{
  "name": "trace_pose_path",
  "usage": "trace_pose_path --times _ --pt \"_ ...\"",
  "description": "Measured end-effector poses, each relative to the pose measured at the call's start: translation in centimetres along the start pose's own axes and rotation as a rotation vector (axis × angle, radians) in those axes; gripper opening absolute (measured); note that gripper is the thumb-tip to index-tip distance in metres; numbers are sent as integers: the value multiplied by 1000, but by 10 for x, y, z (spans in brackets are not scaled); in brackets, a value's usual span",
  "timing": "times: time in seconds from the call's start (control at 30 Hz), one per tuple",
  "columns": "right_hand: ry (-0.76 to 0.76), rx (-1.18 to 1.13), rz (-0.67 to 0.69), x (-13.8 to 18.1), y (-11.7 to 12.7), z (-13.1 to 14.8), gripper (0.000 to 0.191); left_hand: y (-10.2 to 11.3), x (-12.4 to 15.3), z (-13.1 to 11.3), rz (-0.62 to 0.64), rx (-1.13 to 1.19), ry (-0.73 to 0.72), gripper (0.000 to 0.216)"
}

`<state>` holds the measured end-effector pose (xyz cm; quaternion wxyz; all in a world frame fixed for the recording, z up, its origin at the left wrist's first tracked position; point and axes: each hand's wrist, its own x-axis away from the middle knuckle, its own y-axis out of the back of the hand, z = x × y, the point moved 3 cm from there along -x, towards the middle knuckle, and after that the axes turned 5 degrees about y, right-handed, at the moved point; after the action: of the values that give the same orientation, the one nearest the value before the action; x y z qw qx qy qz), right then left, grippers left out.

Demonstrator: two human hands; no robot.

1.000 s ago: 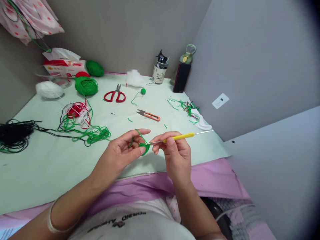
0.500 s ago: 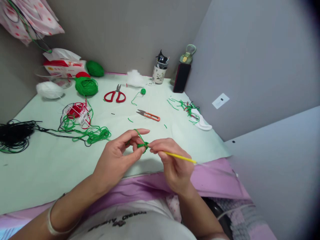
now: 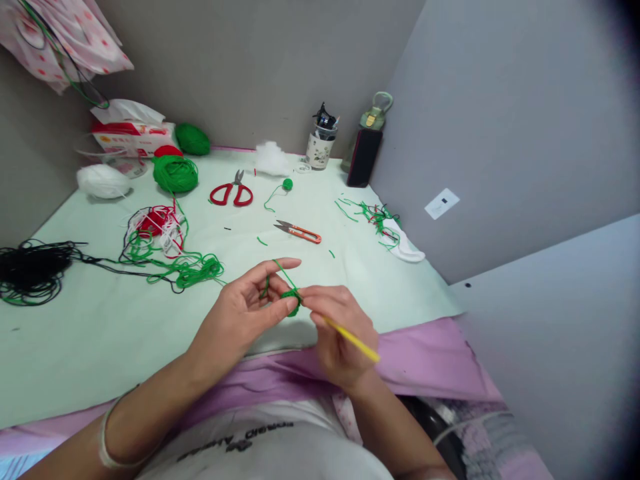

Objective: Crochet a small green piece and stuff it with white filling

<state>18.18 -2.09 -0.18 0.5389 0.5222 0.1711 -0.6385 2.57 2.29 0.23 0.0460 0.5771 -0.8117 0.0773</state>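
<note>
My left hand (image 3: 245, 310) pinches a small green crochet piece (image 3: 291, 298) between thumb and fingers, and a strand of green yarn runs over its stretched index finger. My right hand (image 3: 336, 330) is closed round a yellow-handled crochet hook (image 3: 350, 337), whose tip is at the green piece. The handle slants down to the right. Both hands hover above the near edge of the pale green table (image 3: 100, 333).
Loose green yarn (image 3: 193, 269), a red and white tangle (image 3: 157, 223) and black thread (image 3: 30, 270) lie to the left. Farther back are red scissors (image 3: 231, 192), orange snips (image 3: 297, 231), yarn balls (image 3: 175, 172), a tissue box (image 3: 130, 133), a cup (image 3: 320, 148) and a bottle (image 3: 373, 117).
The hook's handle has swung from level and pointing right to slanting down toward me. My right hand has moved in against the green piece. The left hand has held still.
</note>
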Motion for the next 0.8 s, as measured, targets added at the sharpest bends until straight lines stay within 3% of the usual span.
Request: trace_pose_path --times 0.13,0.27,0.43,0.63,0.8 --pt "-289 -275 -20 -6 3 -9 23 6 -3 1 32 -40 24 41" --pt "-448 -387 -32 -9 7 -12 21 10 -3 1 32 -168 -18 34" --pt "-611 -666 -132 -7 3 -22 19 10 -5 7 100 -5 17 33" --pt "-671 -709 -200 -3 -6 -28 18 6 -5 13 118 139 60 41" --pt "-626 -625 -194 -3 -6 -24 20 2 -4 13 86 223 67 57"
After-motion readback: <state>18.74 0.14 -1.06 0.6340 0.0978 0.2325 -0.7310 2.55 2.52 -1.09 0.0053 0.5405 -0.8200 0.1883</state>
